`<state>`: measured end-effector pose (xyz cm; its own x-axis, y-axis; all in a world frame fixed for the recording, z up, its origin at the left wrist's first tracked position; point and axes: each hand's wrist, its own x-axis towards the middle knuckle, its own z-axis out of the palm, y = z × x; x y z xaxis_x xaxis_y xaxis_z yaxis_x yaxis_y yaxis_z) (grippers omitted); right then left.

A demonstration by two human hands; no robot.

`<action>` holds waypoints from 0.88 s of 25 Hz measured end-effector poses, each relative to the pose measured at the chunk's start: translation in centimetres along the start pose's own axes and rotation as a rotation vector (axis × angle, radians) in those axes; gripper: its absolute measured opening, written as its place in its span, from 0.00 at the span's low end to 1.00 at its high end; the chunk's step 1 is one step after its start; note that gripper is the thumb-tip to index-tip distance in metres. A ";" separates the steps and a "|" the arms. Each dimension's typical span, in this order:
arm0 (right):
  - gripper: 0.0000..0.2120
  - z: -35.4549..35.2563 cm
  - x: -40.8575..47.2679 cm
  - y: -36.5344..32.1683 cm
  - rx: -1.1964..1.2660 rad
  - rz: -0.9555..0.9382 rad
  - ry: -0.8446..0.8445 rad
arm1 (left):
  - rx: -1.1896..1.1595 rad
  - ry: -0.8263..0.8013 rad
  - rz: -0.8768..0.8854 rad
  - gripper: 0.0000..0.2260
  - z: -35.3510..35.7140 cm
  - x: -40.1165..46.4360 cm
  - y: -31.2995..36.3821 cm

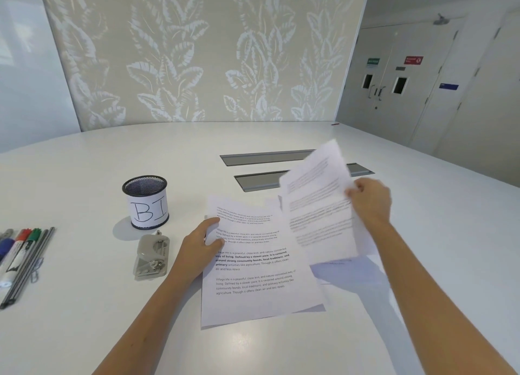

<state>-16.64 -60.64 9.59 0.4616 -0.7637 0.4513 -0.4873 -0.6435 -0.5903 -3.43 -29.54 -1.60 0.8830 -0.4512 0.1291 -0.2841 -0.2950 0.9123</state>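
- A white table (84, 304) fills the view, backed by a leaf-patterned wall panel (197, 51), with pale double doors (394, 87) off to the right.
- A printed sheet (253, 290) lies flat on the table just in front of the person, text side up.
- The left hand (197, 248) pinches that sheet at the upper part of its left edge, its digits curled over the margin.
- The right hand (371, 203) grips the lifted pages (318, 205) by their right edge. The fingers are closed round the paper, which is held tilted above the table and overlaps the flat sheet's right side. The pages are blurred, so I cannot tell how many there are.
- Handling, as I judge it: plain office paper is very light, limp and easy to crease. Held at one edge it droops and fans, and loose pages can slide apart.
- The best hold is probably a flat pinch at a side margin, with the other hand steadying the opposite edge. A hard squeeze would leave a fold.
- To the left stand a mesh pen cup (146, 203), a hole punch (152, 257) and a row of markers (19, 250). Two cable slots (264, 158) lie beyond the paper.
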 end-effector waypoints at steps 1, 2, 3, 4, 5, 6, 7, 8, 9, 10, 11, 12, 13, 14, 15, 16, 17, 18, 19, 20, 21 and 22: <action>0.07 -1.5 0.7 -0.6 0.014 -0.041 0.108 | 0.003 0.004 -0.003 0.20 0.1 0.0 0.0; 0.07 -2.8 1.3 -1.2 0.054 -0.073 0.193 | 0.004 0.004 -0.011 0.21 0.1 0.0 0.1; 0.08 -3.9 1.8 -1.8 0.120 -0.090 0.250 | 0.000 0.003 -0.026 0.23 0.1 0.0 0.3; 0.08 -4.5 2.0 -2.2 0.199 -0.092 0.274 | -0.010 0.006 -0.043 0.24 0.1 0.1 0.4; 0.08 -4.8 2.0 -2.6 0.264 -0.090 0.264 | -0.028 0.012 -0.061 0.26 0.0 0.1 0.4; 0.08 -4.5 1.9 -2.9 0.298 -0.085 0.226 | -0.053 0.023 -0.085 0.27 0.0 0.1 0.6; 0.07 -3.7 1.6 -3.1 0.315 -0.079 0.159 | -0.087 0.035 -0.113 0.28 0.0 0.0 0.8; 0.04 -2.5 1.0 -3.2 0.338 -0.061 0.065 | -0.125 0.045 -0.137 0.28 0.0 0.0 0.9; 0.04 -1.0 0.0 -3.2 0.380 -0.021 -0.055 | -0.160 0.056 -0.163 0.27 0.0 0.0 1.0; 0.07 0.7 -1.2 -3.0 0.436 0.043 -0.178 | -0.187 0.070 -0.187 0.26 0.0 -0.1 1.3; 0.08 2.5 -2.4 -2.6 0.483 0.110 -0.283 | -0.195 0.088 -0.210 0.26 0.0 -0.1 1.3; 0.08 4.1 -3.7 -2.1 0.491 0.159 -0.349 | -0.193 0.103 -0.227 0.25 -0.1 -0.1 1.4; 0.06 5.5 -5.1 -1.6 0.475 0.178 -0.386 | -0.188 0.113 -0.242 0.26 -0.1 -0.1 1.3; 0.05 6.4 -6.3 -1.2 0.452 0.183 -0.413 | -0.187 0.114 -0.249 0.27 -0.2 -0.1 1.4; 0.03 7.1 -7.4 -0.9 0.438 0.177 -0.434 | -0.197 0.111 -0.258 0.29 -0.2 -0.1 1.3; 0.03 7.4 -8.2 -0.7 0.415 0.167 -0.448 | -0.215 0.110 -0.264 0.31 -0.2 -0.1 1.2; 0.05 7.6 -8.7 -0.7 0.395 0.154 -0.451 | -0.212 0.112 -0.273 0.33 -0.1 -0.2 1.1; 0.07 7.7 -8.9 -0.5 0.369 0.153 -0.438 | -0.186 0.116 -0.275 0.33 0.0 -0.2 1.1; 0.10 7.6 -8.7 -0.3 0.336 0.152 -0.414 | -0.154 0.123 -0.275 0.32 0.1 -0.3 1.2; 0.13 7.4 -8.3 0.1 0.269 0.152 -0.388 | -0.127 0.133 -0.270 0.30 0.3 -0.3 1.3; 0.16 7.1 -7.6 0.6 0.156 0.146 -0.362 | -0.107 0.145 -0.266 0.27 0.3 -0.4 1.4; 0.20 6.8 -6.8 1.2 0.000 0.152 -0.351 | -0.106 0.154 -0.260 0.24 0.3 -0.5 1.7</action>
<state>-15.32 -55.86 1.23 0.6100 -0.7858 0.1021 -0.5695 -0.5244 -0.6330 -4.46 -30.09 -0.26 0.9695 -0.2368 -0.0638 -0.0081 -0.2910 0.9567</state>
